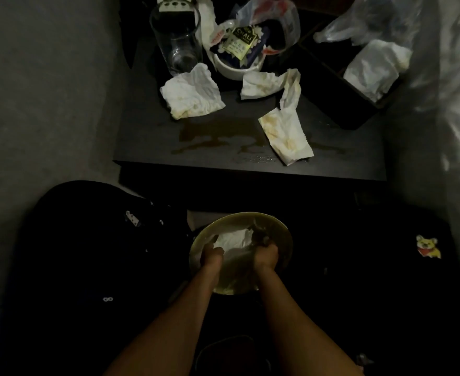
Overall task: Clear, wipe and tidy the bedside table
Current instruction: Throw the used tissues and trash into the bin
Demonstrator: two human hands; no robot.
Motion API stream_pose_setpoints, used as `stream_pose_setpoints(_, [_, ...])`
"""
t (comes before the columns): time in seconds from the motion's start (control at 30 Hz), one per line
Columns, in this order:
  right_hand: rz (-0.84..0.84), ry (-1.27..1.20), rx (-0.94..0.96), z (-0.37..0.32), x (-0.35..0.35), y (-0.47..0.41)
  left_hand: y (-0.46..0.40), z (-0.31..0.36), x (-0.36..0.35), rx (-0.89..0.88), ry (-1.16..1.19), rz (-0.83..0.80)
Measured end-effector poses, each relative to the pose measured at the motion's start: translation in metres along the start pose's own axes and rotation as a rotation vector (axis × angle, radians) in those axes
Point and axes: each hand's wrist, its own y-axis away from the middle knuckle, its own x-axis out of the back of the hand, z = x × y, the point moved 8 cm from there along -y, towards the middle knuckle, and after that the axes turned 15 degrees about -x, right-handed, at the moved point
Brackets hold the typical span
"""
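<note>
You're wiping the yellow-green plate [277, 232] below the tabletop [147, 137], left hand [209, 256] grip clamped on its rim, right hand [265, 253] grip closed on the tissue [232, 238]; stained paper towels [192, 95] and spill [212, 132] probably coming next.

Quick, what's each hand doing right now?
Left hand: closed, gripping the plate rim.
Right hand: closed on the white tissue in the plate.
</note>
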Motion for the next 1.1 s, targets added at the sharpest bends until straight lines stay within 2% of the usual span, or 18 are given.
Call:
stream_pose_setpoints(0.07, [-0.043,-0.006,-0.011,-0.005,-0.001,0.003,0.008,0.013,-0.005,-0.057,0.003,-0.07])
stream_pose_setpoints(0.1, [-0.051,0.001,0.008,-0.011,-0.001,0.006,0.01,0.02,-0.002,-0.098,0.004,-0.052])
stream_pose_setpoints(0.17, [-0.078,0.037,0.108,-0.029,-0.002,0.016,0.023,0.044,-0.008,-0.178,-0.006,-0.081])
stream_pose_setpoints(0.3, [-0.157,0.174,0.363,-0.08,0.004,0.056,0.054,0.112,-0.014,-0.483,-0.17,-0.186])
stream_pose_setpoints(0.43, [-0.251,0.375,0.584,-0.131,0.033,0.113,0.086,0.172,-0.003,-0.663,-0.266,-0.278])
stream_pose_setpoints(0.53, [-0.273,0.461,0.738,-0.157,0.07,0.155,0.112,0.204,0.008,-0.761,-0.254,-0.349])
stream_pose_setpoints(0.6, [-0.254,0.405,0.835,-0.171,0.097,0.178,0.129,0.219,0.013,-0.809,-0.219,-0.393])
stream_pose_setpoints(0.67, [-0.101,0.312,0.961,-0.188,0.126,0.195,0.142,0.234,0.021,-0.874,-0.184,-0.401])
stream_pose_setpoints(0.73, [0.117,0.322,1.072,-0.203,0.145,0.204,0.148,0.249,0.033,-0.964,-0.166,-0.352])
stream_pose_setpoints(0.8, [0.242,0.446,1.137,-0.213,0.144,0.203,0.149,0.262,0.047,-1.042,-0.152,-0.271])
stream_pose_setpoints(0.93, [0.356,0.664,1.227,-0.223,0.124,0.195,0.14,0.287,0.08,-1.152,-0.168,-0.052])
stream_pose_setpoints(1.1, [0.433,0.754,1.284,-0.233,0.111,0.188,0.119,0.318,0.114,-1.209,-0.179,0.173])
